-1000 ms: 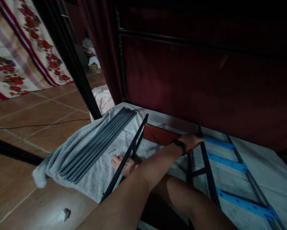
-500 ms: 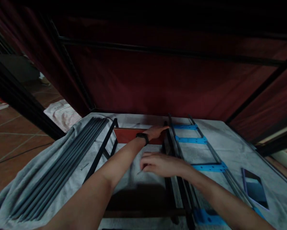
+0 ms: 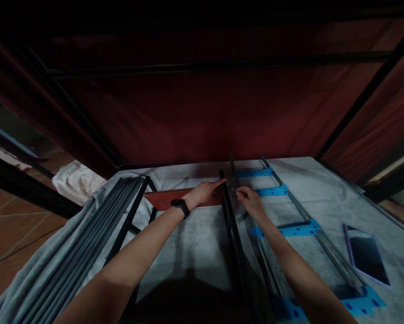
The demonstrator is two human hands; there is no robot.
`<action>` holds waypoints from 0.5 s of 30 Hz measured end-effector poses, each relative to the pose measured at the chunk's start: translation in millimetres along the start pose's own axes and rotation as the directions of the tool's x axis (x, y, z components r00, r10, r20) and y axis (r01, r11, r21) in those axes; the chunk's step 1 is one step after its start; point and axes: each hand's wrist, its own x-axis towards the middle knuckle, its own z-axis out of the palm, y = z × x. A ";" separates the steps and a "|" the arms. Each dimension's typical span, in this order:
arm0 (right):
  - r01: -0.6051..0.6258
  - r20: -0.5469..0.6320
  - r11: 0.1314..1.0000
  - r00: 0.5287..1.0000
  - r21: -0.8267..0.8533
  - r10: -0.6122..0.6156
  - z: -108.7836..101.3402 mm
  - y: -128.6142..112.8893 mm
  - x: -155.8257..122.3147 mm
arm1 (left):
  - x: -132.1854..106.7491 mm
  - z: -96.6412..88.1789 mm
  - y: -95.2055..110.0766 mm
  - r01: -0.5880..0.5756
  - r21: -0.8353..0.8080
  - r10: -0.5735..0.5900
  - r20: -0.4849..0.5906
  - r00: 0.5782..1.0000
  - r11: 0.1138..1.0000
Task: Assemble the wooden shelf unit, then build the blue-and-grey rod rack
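In the head view, the left hand is at the centre of the frame, its index finger stretched out to the top of the black metal side frame; whether its other fingers clamp anything I cannot tell. The right hand is just across that bar, slightly right of centre, thumb and fingers pinched together on a slim pin-like item, too small to name surely. The two hands are apart, the bar's upper end between them.

The step in hand looks like working on the joint where the reddish-brown panel meets this bar. By my judgement, the next move calls for a steady bar under the left hand and a fine, well-aimed pinch from the right.

Counted: two black side frames, the second being the left-hand side frame, with one panel between them; four blue crosspieces joined to grey rails, from centre right to the lower right; one phone at the right; one black wristband, on the left wrist. The grey rods at the lower left lie too tightly side by side for a sure count. One striped cloth lies at the left, and dark red fabric fills the upper frame.
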 end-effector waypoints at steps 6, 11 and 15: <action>0.126 -0.019 0.986 0.991 -0.106 -0.129 18.2 2.7 16.7 | -1.6 0.0 1.0 0.022 -0.014 -0.022 0.001 1.000 1.000; 0.167 -0.004 0.976 0.986 -0.139 -0.169 18.0 2.9 22.6 | -0.9 2.0 -2.4 0.020 -0.028 -0.020 -0.005 1.000 0.999; 0.219 0.044 0.959 0.976 -0.182 -0.214 10.9 -1.3 27.0 | 0.8 -0.2 -2.9 0.017 -0.087 -0.016 0.001 1.000 0.996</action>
